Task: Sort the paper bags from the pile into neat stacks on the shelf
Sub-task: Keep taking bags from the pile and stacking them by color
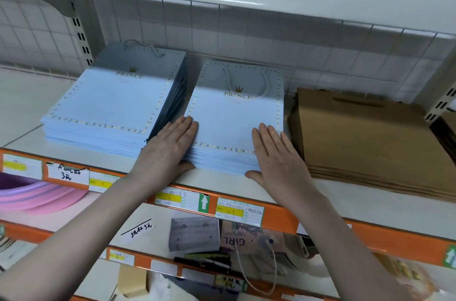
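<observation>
From the head camera we've got our left hand (170, 145) and right hand (274, 152) flat, fingers straight, bracketing the middle stack of blue bags (234, 123) on the shelf (345, 192), thumbs against its front edge. It looks like we're squaring it, so the edges line up. A taller blue stack (111, 103) sits just to its left, and the brown kraft bags (370, 138) lie to the right. No loose pile in sight here.

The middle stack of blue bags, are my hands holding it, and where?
Nothing is gripped: left hand and right hand press flat on the middle blue stack's front corners.
</observation>
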Demonstrator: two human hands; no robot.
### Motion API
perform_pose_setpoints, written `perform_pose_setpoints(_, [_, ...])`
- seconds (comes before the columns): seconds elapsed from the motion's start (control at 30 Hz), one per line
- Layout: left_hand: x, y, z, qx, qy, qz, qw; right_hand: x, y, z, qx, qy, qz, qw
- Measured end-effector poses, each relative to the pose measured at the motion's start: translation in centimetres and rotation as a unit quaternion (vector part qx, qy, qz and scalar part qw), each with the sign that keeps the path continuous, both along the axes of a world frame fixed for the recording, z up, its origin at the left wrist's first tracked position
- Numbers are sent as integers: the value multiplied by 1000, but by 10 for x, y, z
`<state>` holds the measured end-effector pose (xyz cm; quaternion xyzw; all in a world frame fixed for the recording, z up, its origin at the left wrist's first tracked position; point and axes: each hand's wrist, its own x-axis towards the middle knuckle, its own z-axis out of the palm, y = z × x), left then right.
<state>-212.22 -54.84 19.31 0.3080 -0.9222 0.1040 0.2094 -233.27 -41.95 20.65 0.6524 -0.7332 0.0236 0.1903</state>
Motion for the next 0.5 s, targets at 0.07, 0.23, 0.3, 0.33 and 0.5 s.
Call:
perform_pose_setpoints(0.07, [0,4,2,-10,3,14,1000,2,1,2,0,-16,-2,1000])
perform_pose_setpoints(0.23, [8,14,3,-17,6,63,998,11,-3,6,15,-76,-27,997])
perform_pose_setpoints(0.3, [18,18,3,-17,8,87,996,15,-7,5,-11,-87,-10,996])
perform_pose_setpoints(0.33, [24,20,4,-18,11,99,995,19,-10,8,-21,-88,-2,996])
perform_pose_setpoints(0.5, [64,8,6,-8,27,122,992,50,-36,12,-30,-92,43,994])
